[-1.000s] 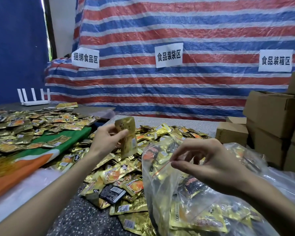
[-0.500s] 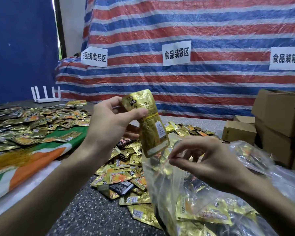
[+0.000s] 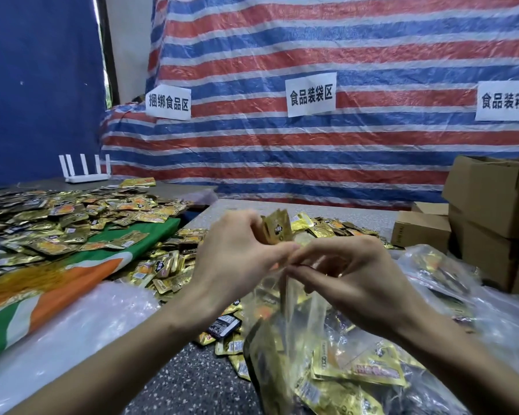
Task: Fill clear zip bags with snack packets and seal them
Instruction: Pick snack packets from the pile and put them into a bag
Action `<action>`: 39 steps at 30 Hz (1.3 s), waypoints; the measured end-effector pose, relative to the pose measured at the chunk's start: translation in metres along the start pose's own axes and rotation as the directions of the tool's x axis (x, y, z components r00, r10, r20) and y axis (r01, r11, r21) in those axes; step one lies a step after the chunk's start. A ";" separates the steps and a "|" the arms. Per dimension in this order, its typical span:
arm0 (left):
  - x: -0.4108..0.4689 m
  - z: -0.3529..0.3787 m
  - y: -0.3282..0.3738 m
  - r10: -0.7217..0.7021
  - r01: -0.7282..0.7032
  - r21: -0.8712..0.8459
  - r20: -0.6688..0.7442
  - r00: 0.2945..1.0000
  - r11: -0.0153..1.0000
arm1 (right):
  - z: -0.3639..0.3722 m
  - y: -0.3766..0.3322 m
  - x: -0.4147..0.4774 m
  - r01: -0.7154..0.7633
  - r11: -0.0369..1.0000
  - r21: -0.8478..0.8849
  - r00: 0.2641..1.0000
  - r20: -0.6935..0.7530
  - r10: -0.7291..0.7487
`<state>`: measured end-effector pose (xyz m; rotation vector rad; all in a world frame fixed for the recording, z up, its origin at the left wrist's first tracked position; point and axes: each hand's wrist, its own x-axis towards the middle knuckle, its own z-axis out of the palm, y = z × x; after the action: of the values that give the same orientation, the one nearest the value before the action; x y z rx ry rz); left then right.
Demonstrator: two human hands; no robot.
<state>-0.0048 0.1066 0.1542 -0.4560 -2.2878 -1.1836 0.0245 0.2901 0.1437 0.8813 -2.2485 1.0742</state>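
My left hand (image 3: 240,253) grips a gold snack packet (image 3: 277,230), whose top sticks up above my fingers. The packet's lower part goes down behind my hands into the mouth of a clear zip bag (image 3: 297,313). My right hand (image 3: 351,277) pinches the bag's top edge right beside my left fingertips. The bag hangs down in front of me and holds several gold packets (image 3: 372,369). A loose heap of gold snack packets (image 3: 168,265) lies on the speckled table behind the bag.
More packets (image 3: 57,220) cover a green, white and orange cloth (image 3: 72,283) at the left. Filled clear bags (image 3: 438,271) lie at the right, with cardboard boxes (image 3: 492,199) stacked behind. A white router (image 3: 86,172) stands at the back left. Striped tarp backs the table.
My left hand has come down and right with the gold packet, bringing it from above the bag into its mouth. My two hands now meet at the bag's top edge.
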 end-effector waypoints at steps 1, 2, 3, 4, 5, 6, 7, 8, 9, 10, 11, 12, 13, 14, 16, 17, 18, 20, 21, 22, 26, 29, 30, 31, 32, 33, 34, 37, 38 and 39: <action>0.000 0.002 0.000 -0.001 0.000 0.015 0.039 0.999 1.000 | 0.000 -0.001 0.000 -0.001 1.000 0.001 1.000 -0.011 0.001; 0.001 0.003 0.001 -0.007 0.006 0.015 0.091 0.996 1.000 | 0.001 -0.002 -0.001 -0.005 1.000 0.002 1.000 -0.015 0.005; 0.003 0.003 0.002 -0.017 0.013 0.026 0.156 0.988 1.000 | 0.000 -0.003 -0.002 -0.011 1.000 0.006 1.000 -0.022 0.011; 0.004 0.002 0.003 -0.031 0.020 0.051 0.232 0.972 0.999 | 0.000 -0.004 -0.003 -0.011 1.000 0.008 0.999 -0.036 0.012; 0.004 0.001 0.005 -0.052 0.030 0.077 0.313 0.948 0.997 | -0.001 -0.004 -0.004 -0.006 1.000 -0.001 0.998 -0.060 0.006; 0.005 -0.001 0.005 -0.072 0.041 0.088 0.390 0.918 0.995 | -0.002 -0.004 -0.005 -0.005 1.000 -0.025 0.996 -0.085 0.002; 0.005 -0.004 0.004 -0.078 0.045 0.084 0.450 0.889 0.995 | -0.002 -0.003 -0.006 -0.015 0.998 -0.057 0.995 -0.099 0.009; 0.004 -0.009 0.002 -0.061 0.030 0.070 0.495 0.867 0.997 | -0.002 -0.001 -0.007 -0.031 0.995 -0.091 0.995 -0.101 0.022; 0.002 -0.013 0.000 -0.024 -0.005 0.052 0.536 0.844 0.999 | -0.002 -0.001 -0.008 -0.046 0.992 -0.121 0.995 -0.095 0.035; 0.000 -0.017 -0.002 0.025 -0.054 0.034 0.573 0.819 0.998 | -0.002 0.000 -0.010 -0.054 0.989 -0.141 0.995 -0.095 0.041; 0.000 -0.021 -0.004 0.077 -0.109 0.018 0.597 0.799 0.994 | -0.001 0.000 -0.011 -0.059 0.987 -0.148 0.993 -0.106 0.043; 0.001 -0.025 -0.007 0.121 -0.166 0.018 0.606 0.786 0.986 | -0.001 0.000 -0.012 -0.063 0.987 -0.148 0.991 -0.123 0.045; 0.002 -0.028 -0.010 0.154 -0.213 0.026 0.606 0.780 0.977 | -0.002 -0.002 -0.012 -0.070 0.987 -0.145 0.989 -0.138 0.050; 0.003 -0.031 -0.012 0.173 -0.242 0.035 0.604 0.778 0.970 | -0.002 -0.004 -0.012 -0.076 0.986 -0.146 0.987 -0.149 0.055; 0.005 -0.038 -0.014 0.179 -0.253 0.044 0.593 0.785 0.966 | -0.004 -0.009 -0.013 -0.078 0.985 -0.153 0.988 -0.141 0.056; 0.006 -0.041 -0.015 0.184 -0.263 0.051 0.588 0.788 0.964 | -0.006 -0.012 -0.013 -0.078 0.983 -0.166 0.991 -0.118 0.059; 0.006 -0.045 -0.016 0.193 -0.286 0.070 0.585 0.788 0.956 | -0.009 -0.015 -0.013 -0.077 0.975 -0.206 0.995 -0.079 0.062; 0.005 -0.052 -0.018 0.212 -0.353 0.135 0.587 0.781 0.926 | -0.018 -0.019 -0.014 -0.056 0.930 -0.364 0.997 0.035 0.074; 0.005 -0.056 -0.020 0.210 -0.374 0.169 0.590 0.779 0.912 | -0.023 -0.021 -0.013 -0.038 0.896 -0.443 0.991 0.101 0.092; 0.004 -0.059 -0.022 0.197 -0.378 0.198 0.592 0.782 0.904 | -0.028 -0.022 -0.012 -0.019 0.862 -0.507 0.978 0.170 0.121; -0.001 -0.069 -0.027 0.157 -0.363 0.249 0.589 0.793 0.898 | -0.036 -0.017 -0.011 0.051 0.807 -0.588 0.877 0.413 0.245; -0.005 -0.077 -0.030 0.136 -0.335 0.229 0.605 0.784 0.914 | -0.031 -0.011 -0.013 0.021 0.834 -0.551 0.835 0.469 0.288; -0.006 -0.080 -0.032 0.122 -0.314 0.217 0.611 0.782 0.924 | -0.029 -0.009 -0.014 -0.004 0.857 -0.516 0.836 0.469 0.286; -0.006 -0.083 -0.034 0.108 -0.289 0.205 0.614 0.782 0.935 | -0.027 -0.008 -0.015 -0.025 0.880 -0.474 0.842 0.465 0.274; -0.007 -0.087 -0.036 0.094 -0.266 0.195 0.615 0.783 0.944 | -0.025 -0.006 -0.014 -0.044 0.903 -0.427 0.849 0.461 0.259; -0.007 -0.090 -0.039 0.080 -0.247 0.192 0.614 0.785 0.950 | -0.023 -0.004 -0.014 -0.069 0.924 -0.376 0.854 0.457 0.250; -0.008 -0.093 -0.042 0.068 -0.229 0.189 0.612 0.788 0.955 | -0.022 -0.003 -0.013 -0.102 0.938 -0.331 0.857 0.449 0.252; -0.010 -0.102 -0.048 0.044 -0.137 0.121 0.571 0.820 0.983 | -0.020 -0.001 -0.012 -0.170 0.949 -0.266 0.874 0.405 0.270; -0.011 -0.104 -0.049 0.035 -0.095 0.083 0.541 0.840 0.992 | -0.020 -0.001 -0.011 -0.174 0.952 -0.251 0.882 0.389 0.264; -0.012 -0.106 -0.051 0.024 -0.061 0.055 0.510 0.860 0.997 | -0.019 -0.001 -0.011 -0.172 0.956 -0.238 0.893 0.372 0.254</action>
<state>0.0097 -0.0101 0.1651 -0.8781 -2.7332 -1.0454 0.0356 0.3086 0.1482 0.8404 -2.7944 0.7873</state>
